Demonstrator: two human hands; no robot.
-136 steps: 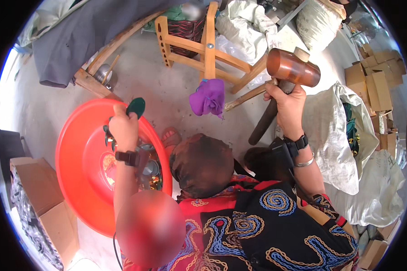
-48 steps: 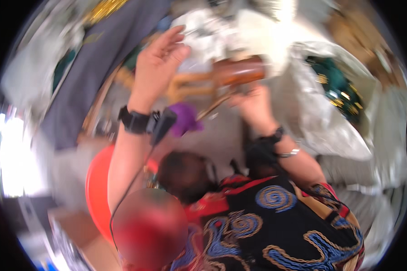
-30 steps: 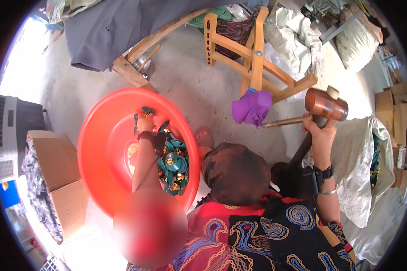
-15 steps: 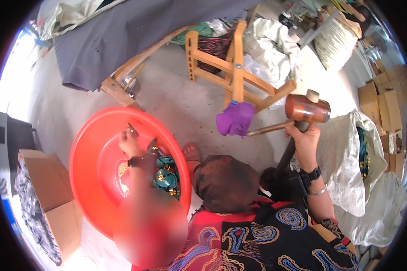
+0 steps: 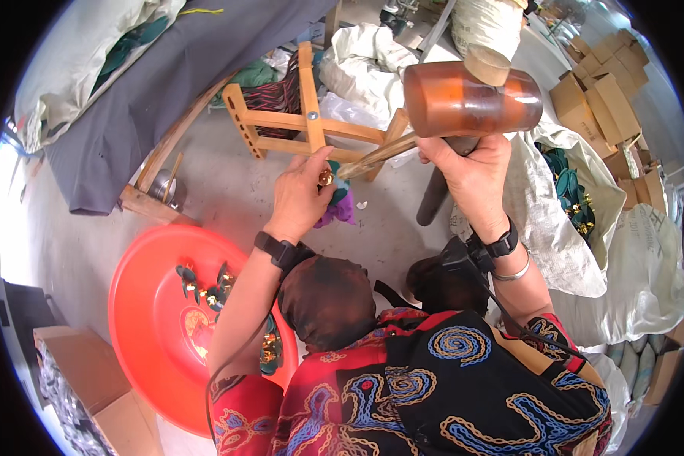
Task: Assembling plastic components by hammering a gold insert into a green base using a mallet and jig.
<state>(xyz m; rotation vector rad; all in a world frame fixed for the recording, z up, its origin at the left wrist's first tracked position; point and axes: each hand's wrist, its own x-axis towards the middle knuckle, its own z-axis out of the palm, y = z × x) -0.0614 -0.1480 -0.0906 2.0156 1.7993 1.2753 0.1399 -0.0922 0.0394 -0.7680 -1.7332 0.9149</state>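
In front of me my left hand [image 5: 300, 196] pinches a small dark-green piece with a round brass-coloured part [image 5: 326, 178]. My right hand [image 5: 471, 178] is closed around a mallet with an amber, translucent head [image 5: 452, 99] and a dark handle [image 5: 435, 199]. It also holds a slim rod [image 5: 378, 156] that points left toward the green piece; whether they touch I cannot tell. A purple cloth [image 5: 340, 212] shows partly behind the left hand, below a wooden frame [image 5: 311, 114]. Several green and brass-coloured pieces [image 5: 271, 349] lie in a red basin [image 5: 148, 304] at my left.
White sacks stand on the right, one an open sack [image 5: 562, 258] with green and brass-coloured pieces inside. Cardboard boxes [image 5: 604, 106] are stacked at the far right. A grey cloth [image 5: 121, 129] hangs at the far left. An open carton [image 5: 91, 372] stands beside the basin.
My left hand has come up out of the red basin, moving right with a green piece, to the rod's end. The mallet and rod appear larger, and the head view has shifted.
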